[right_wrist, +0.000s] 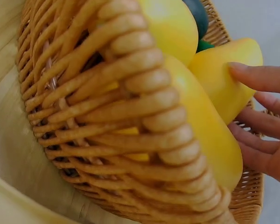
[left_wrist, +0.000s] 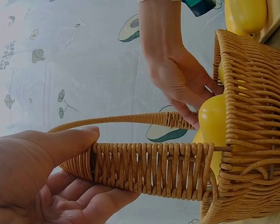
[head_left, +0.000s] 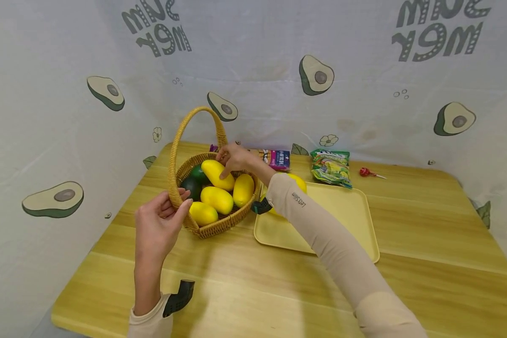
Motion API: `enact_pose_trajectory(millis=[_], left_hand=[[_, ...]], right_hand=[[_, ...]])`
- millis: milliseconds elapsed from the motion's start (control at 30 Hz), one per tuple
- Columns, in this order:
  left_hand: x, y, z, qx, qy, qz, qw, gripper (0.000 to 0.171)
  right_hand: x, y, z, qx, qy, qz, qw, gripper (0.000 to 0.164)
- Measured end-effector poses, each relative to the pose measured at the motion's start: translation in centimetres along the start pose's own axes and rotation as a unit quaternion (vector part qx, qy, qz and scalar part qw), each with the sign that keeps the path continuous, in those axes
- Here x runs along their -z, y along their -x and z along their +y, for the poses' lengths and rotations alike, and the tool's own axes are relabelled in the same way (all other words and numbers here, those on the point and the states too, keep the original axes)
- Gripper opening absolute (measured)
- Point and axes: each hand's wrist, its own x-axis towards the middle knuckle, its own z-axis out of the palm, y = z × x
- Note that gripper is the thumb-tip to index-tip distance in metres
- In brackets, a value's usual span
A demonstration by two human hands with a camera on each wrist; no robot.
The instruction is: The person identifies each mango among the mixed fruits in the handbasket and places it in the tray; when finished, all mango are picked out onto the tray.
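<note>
A woven wicker basket (head_left: 219, 229) with a tall arched handle stands on the left part of the table. My left hand (head_left: 158, 227) grips the lower near side of that handle (left_wrist: 140, 165), thumb on one face and fingers round the other. Inside the basket lie several yellow mangoes, one of them a front mango (head_left: 217, 200), and dark green fruit (head_left: 191, 188) at the left. My right hand (head_left: 238, 159) reaches in over the far rim and holds the upper mango (right_wrist: 224, 77), thumb on its near side, fingers along its far side.
Right of the basket is a pale yellow tray (head_left: 342, 206) bearing yellow fruit (head_left: 297, 182), partly hidden by my right sleeve. Behind lie a purple snack packet (head_left: 280, 159), a green snack bag (head_left: 331, 165) and a red lollipop (head_left: 365, 172). A printed white sheet (head_left: 257, 70) hangs behind the table.
</note>
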Motion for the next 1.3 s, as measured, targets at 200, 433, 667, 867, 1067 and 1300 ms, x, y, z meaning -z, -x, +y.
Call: enact_pose_trajectory(millis=[200, 433, 667, 867, 1067, 1300], left_hand=[[-0.1, 0.0, 0.0, 0.0, 0.004, -0.001, 1.0, 0.024], [-0.1, 0.0, 0.0, 0.003, 0.007, -0.005, 1.0, 0.024], [-0.1, 0.0, 0.0, 0.002, 0.004, -0.007, 1.0, 0.024], [-0.1, 0.0, 0.0, -0.002, 0.001, -0.007, 1.0, 0.024], [0.0, 0.0, 0.0, -0.005, 0.0, -0.005, 1.0, 0.025], [0.0, 0.1, 0.0, -0.003, 0.003, -0.004, 1.0, 0.024]], right_hand=[[0.0, 0.1, 0.0, 0.006, 0.047, 0.022, 0.999, 0.064], [0.1, 0.4, -0.4, 0.009, 0.071, 0.03, 0.997, 0.064], [0.2, 0.7, -0.7, 0.02, 0.016, 0.037, 0.999, 0.06], [0.8, 1.1, -1.2, 0.021, -0.004, 0.032, 0.999, 0.061], [1.5, 1.8, -1.5, 0.019, -0.009, 0.009, 1.0, 0.063], [2.1, 3.1, -0.6, 0.083, 0.013, -0.014, 0.996, 0.059]])
